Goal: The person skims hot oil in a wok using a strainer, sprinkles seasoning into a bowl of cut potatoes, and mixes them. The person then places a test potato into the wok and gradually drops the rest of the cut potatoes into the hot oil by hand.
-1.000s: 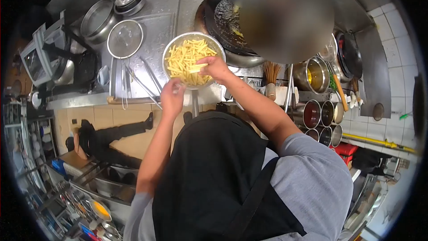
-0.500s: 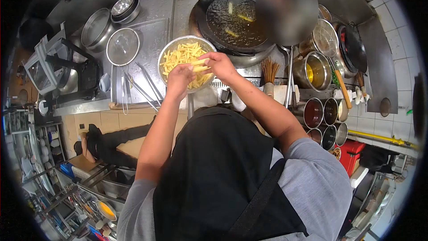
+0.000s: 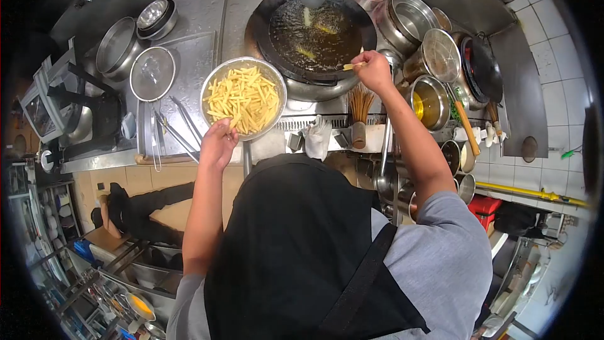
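Note:
A round metal strainer (image 3: 281, 88) full of pale yellow potato strips (image 3: 244, 97) rests at the counter's front edge. My left hand (image 3: 219, 143) is at its lower left rim, fingers closed round a few strips. My right hand (image 3: 374, 70) pinches pale strips at the right front rim of a black wok (image 3: 261, 31). Dark bubbling oil (image 3: 302, 34) fills the wok, with several yellowish pieces floating in it.
A mesh skimmer (image 3: 153, 74), tongs (image 3: 186, 117) and metal bowls (image 3: 116, 47) lie on the left. Right of the wok are a bamboo brush (image 3: 360, 106), a ladle (image 3: 385, 151) and a pot with yellow liquid (image 3: 434, 102). Another person (image 3: 129, 211) is at lower left.
My hands have moved apart. My right hand has gone right with strips from above the strainer to the wok's rim; my left hand has moved down to the strainer's lower left rim.

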`<state>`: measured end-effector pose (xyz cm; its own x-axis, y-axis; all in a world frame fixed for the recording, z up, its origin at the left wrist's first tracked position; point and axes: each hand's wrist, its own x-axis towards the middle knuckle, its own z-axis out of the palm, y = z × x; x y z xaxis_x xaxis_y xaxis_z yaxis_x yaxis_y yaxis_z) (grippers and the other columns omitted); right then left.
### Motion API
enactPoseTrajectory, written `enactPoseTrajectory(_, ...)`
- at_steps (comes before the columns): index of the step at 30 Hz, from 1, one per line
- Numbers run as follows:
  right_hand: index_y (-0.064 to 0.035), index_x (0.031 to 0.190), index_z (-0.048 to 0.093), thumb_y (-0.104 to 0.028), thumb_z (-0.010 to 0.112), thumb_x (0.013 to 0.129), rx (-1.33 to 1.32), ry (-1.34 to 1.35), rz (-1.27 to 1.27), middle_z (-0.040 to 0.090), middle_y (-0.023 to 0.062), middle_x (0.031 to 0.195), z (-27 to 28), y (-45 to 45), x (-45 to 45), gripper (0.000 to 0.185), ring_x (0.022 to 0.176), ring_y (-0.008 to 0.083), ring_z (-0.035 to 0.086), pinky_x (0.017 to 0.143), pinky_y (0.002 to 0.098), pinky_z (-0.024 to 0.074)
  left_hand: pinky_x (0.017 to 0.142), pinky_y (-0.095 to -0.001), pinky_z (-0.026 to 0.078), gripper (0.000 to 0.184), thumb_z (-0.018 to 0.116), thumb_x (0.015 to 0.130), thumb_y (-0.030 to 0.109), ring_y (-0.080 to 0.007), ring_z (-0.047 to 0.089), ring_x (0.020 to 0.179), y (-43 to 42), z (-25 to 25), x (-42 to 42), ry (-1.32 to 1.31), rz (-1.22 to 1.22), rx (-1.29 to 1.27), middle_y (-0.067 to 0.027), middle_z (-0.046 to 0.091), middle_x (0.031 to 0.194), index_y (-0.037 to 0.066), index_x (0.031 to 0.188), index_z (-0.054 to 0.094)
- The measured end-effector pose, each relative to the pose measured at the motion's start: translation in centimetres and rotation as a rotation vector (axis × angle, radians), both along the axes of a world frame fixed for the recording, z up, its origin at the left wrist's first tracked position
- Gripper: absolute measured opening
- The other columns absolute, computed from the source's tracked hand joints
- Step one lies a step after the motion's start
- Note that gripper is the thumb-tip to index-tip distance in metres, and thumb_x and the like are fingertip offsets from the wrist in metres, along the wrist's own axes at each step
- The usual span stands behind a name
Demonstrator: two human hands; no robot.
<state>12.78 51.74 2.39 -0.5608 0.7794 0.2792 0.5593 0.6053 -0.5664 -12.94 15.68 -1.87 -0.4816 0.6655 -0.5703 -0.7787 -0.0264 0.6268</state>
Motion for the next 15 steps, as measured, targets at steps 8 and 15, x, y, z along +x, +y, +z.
enactPoseTrajectory(8,-0.0002,0.079,0.065,-0.009,0.07,0.075,-0.208,-0.073,-0.028,0.067,0.0087,0.073,-1.7,1.9,0.6,0.01,0.063,0.0159,0.062,0.064,0.0298,0.05,0.067,-0.0247,0.051,0.014,0.058,0.096,0.012,-0.0139,0.057,0.075,-3.3,-1.3,0.9,0.013,0.063,-0.06,-0.0039,0.056,0.088,0.002,0.105,0.055)
enactPoseTrajectory(15,0.0005,0.09,0.064,-0.001,0.066,0.08,-0.761,0.323,0.145,0.064,0.004,0.075,0.3,-4.6,-6.0,0.01,0.063,0.0082,0.056,0.056,0.0255,0.0462,0.072,-0.0283,0.048,0.011,0.064,0.092,0.009,-0.0188,0.059,0.087,0.2,-0.9,0.7,0.093,0.009,-0.011,-0.0039,0.057,0.095,0.007,0.1,0.059)
